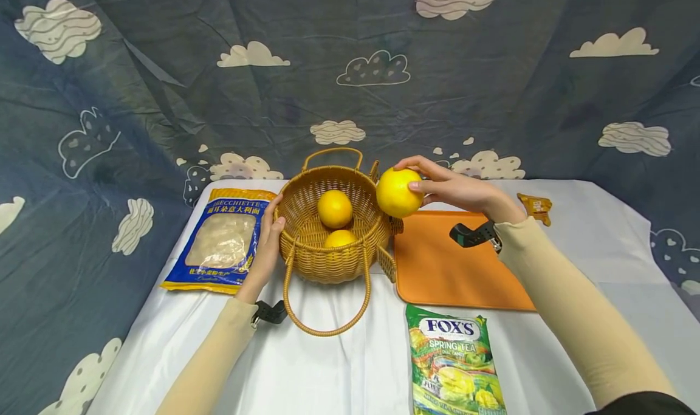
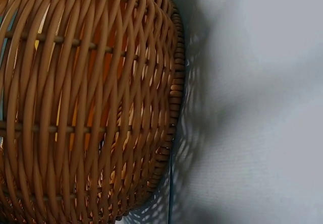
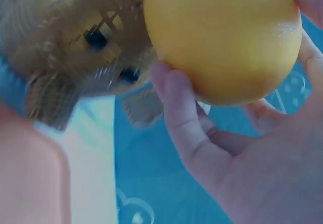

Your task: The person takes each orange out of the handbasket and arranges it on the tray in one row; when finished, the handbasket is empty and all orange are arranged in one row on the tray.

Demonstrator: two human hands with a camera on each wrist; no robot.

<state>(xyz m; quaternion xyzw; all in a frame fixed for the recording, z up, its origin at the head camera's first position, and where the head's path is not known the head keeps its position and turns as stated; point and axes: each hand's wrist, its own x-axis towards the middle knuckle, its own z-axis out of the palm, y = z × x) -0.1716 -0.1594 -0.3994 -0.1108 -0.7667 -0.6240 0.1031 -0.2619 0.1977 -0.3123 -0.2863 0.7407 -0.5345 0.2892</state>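
In the head view a round wicker basket [image 1: 328,263] with two loop handles stands on the white cloth. Inside it lie two oranges, one orange [image 1: 335,209] behind the other orange [image 1: 340,239]. My left hand [image 1: 267,239] rests against the basket's left side at the rim, its fingers fairly straight; some are hidden. The left wrist view shows only the basket's woven wall [image 2: 91,103] and cloth. Just beyond the right rim, my right hand [image 1: 451,187] grips a third orange [image 1: 399,192] above the table. The right wrist view shows fingers and thumb around this orange [image 3: 222,37].
An orange tray [image 1: 459,269] lies to the basket's right, under my right forearm. A blue pasta bag [image 1: 219,242] is at the left. The green FOX'S candy bag [image 1: 456,366] lies in front, and a small brown packet [image 1: 536,208] at the back right.
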